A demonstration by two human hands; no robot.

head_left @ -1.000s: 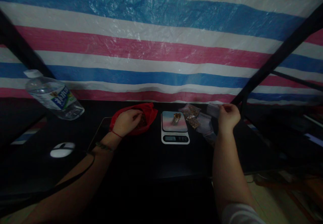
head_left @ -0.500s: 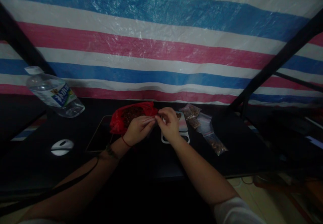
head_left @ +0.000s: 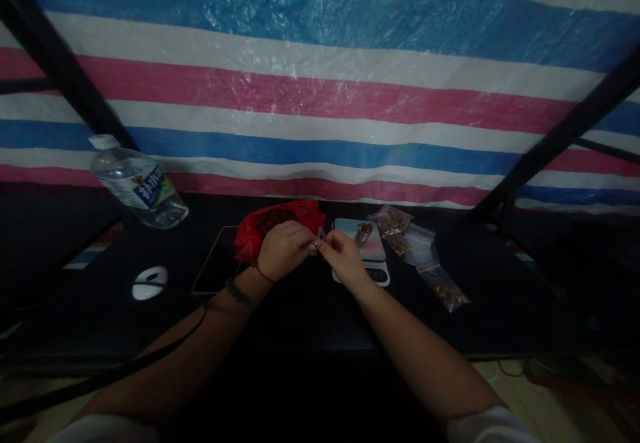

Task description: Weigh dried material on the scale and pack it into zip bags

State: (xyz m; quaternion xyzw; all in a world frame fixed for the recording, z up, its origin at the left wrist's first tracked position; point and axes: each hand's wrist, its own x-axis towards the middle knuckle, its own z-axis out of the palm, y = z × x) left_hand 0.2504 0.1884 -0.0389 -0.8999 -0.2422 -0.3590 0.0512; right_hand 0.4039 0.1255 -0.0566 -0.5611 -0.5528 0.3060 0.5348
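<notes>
Between my fingertips is a small clear plastic bag, pinched from both sides. My left hand grips its left side with bent fingers, in front of the red bag. On the right, my right hand holds the other edge between thumb and fingers. Behind my left hand the red plastic bag lies open with dark brown bits inside. Just beyond my right hand sits a white kitchen scale, with a small pile of brown pieces on its plate.
Several small zip bags, some with brown pieces, lie right of the scale. A dark tablet-like panel, a white mouse and a clear bottle are on the left. Striped sheeting hangs behind the black table.
The view has shifted, so the tabletop things appear further right. My hands have come slightly lower and nearer, showing the clear bag between them and the brown pile on the scale.
</notes>
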